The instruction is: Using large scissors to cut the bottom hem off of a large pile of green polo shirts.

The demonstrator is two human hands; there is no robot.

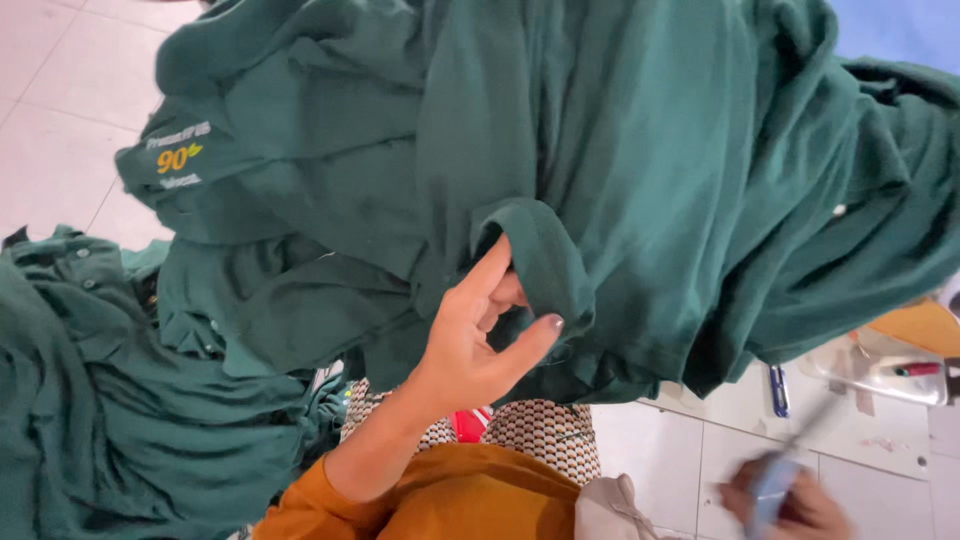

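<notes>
A large dark green shirt (640, 150) hangs across most of the view, with a white and yellow embroidered mark on a fold at the upper left. My left hand (478, 345), on an arm in an orange sleeve, pinches the hem of a sleeve cuff (545, 265) of this shirt; the fingers reach into the cuff opening and the thumb presses from outside. My right hand (800, 508) is low at the bottom right, blurred, closed around a blue-handled tool (775, 485) that looks like scissors, apart from the shirt.
A heap of more green shirts (100, 400) lies at the left on a white tiled floor (60, 80). A patterned cloth (540, 425) covers my lap. At the right are a clear plastic tray (880, 375) with a red pen and a blue pen (778, 390).
</notes>
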